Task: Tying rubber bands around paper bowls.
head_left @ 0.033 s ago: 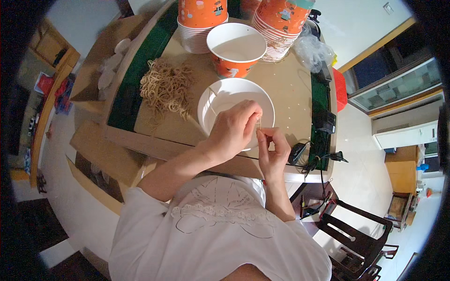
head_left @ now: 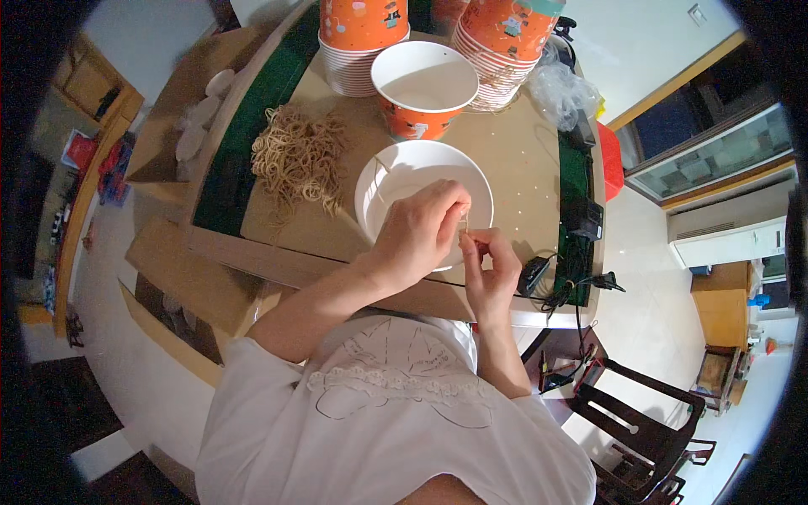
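Observation:
Both my hands are together over the near right of a white paper bucket [head_left: 421, 172], whose wide mouth faces up. My left hand [head_left: 418, 225] pinches one end of a short stretch of thin beige cord [head_left: 465, 222]. Just below and to the right, my right hand [head_left: 491, 265] pinches the same cord between thumb and fingertips. Exactly how the cord runs inside the fingers is hidden. Another bit of beige cord [head_left: 381, 166] lies over the bucket's left rim and hangs inside. To the left, a tangled heap of beige cord [head_left: 299, 160] rests on the cardboard sheet.
Beyond the white bucket stands an orange bucket [head_left: 425, 80] with a white inside. Two stacks of orange buckets [head_left: 362, 29] rise at the far edge. Crumpled clear plastic [head_left: 562, 93] lies far right, black adapters and cables [head_left: 566, 278] near right. Open cardboard boxes [head_left: 194, 278] are beside the table.

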A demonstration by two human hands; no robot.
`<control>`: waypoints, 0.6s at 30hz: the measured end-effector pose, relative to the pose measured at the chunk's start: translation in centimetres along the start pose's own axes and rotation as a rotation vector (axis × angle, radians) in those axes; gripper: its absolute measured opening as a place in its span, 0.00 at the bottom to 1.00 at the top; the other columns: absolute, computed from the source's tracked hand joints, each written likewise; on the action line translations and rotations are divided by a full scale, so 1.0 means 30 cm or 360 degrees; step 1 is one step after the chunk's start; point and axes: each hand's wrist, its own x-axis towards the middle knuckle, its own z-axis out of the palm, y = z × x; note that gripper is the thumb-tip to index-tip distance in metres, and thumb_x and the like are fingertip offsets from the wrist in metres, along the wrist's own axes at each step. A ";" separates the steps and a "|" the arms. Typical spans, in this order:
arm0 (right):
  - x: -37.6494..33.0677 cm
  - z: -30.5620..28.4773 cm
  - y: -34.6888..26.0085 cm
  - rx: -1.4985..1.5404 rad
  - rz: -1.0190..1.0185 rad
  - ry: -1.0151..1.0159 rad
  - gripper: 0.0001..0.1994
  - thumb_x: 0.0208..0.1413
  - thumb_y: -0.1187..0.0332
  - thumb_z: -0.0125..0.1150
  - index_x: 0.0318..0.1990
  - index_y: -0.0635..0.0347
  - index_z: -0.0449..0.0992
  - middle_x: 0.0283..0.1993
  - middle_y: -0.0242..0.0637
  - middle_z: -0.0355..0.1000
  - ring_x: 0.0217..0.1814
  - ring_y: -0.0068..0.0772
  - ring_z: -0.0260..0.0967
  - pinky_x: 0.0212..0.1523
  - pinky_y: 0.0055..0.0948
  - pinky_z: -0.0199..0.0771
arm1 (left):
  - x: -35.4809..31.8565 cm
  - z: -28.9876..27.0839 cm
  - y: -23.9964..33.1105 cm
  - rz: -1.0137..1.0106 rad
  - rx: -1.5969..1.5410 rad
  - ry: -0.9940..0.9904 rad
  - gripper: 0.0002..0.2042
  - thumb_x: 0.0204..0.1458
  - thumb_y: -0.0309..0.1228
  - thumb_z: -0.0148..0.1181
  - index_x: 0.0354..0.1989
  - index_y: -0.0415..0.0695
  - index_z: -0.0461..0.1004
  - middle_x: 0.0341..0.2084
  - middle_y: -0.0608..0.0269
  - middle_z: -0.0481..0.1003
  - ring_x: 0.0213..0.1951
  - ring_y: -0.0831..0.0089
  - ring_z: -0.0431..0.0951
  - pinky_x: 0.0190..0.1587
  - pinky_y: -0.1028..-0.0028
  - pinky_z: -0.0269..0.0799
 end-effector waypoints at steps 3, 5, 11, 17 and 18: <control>0.014 -0.007 -0.017 0.0132 0.0275 -0.0031 0.03 0.51 0.77 0.61 0.34 0.64 0.75 0.24 0.33 0.69 0.21 0.18 0.59 0.23 0.19 0.62 | 0.001 -0.006 0.000 -0.0034 -0.0003 -0.0079 0.04 0.49 0.21 0.53 0.30 0.40 0.64 0.22 0.54 0.70 0.26 0.54 0.72 0.27 0.63 0.66; 0.034 -0.009 -0.035 0.0165 0.0190 0.0051 0.03 0.52 0.76 0.61 0.34 0.64 0.75 0.26 0.31 0.71 0.21 0.16 0.58 0.23 0.19 0.61 | 0.007 -0.012 0.020 -0.0077 -0.0105 -0.0174 0.04 0.49 0.21 0.54 0.31 0.40 0.66 0.23 0.55 0.71 0.26 0.56 0.73 0.27 0.64 0.67; 0.069 -0.081 0.023 0.0361 0.0145 -0.0030 0.04 0.51 0.78 0.61 0.34 0.62 0.74 0.31 0.30 0.72 0.26 0.16 0.60 0.25 0.16 0.60 | 0.017 -0.082 0.038 -0.0111 0.0183 -0.0462 0.02 0.48 0.23 0.56 0.27 0.39 0.69 0.22 0.56 0.72 0.25 0.57 0.74 0.27 0.65 0.67; 0.056 -0.111 -0.008 0.0015 -0.0064 -0.0255 0.05 0.47 0.80 0.63 0.32 0.62 0.74 0.37 0.35 0.70 0.28 0.22 0.64 0.26 0.19 0.65 | 0.036 -0.079 0.084 -0.0199 -0.0377 -0.0540 0.03 0.51 0.23 0.57 0.29 0.37 0.71 0.22 0.66 0.71 0.25 0.85 0.69 0.28 0.81 0.65; 0.053 -0.113 0.004 -0.0031 -0.0087 -0.0258 0.05 0.47 0.80 0.63 0.32 0.62 0.75 0.37 0.36 0.70 0.29 0.22 0.65 0.26 0.19 0.66 | 0.043 -0.086 0.103 -0.0263 -0.0526 -0.0553 0.02 0.52 0.23 0.56 0.30 0.37 0.71 0.22 0.68 0.71 0.26 0.86 0.68 0.28 0.81 0.65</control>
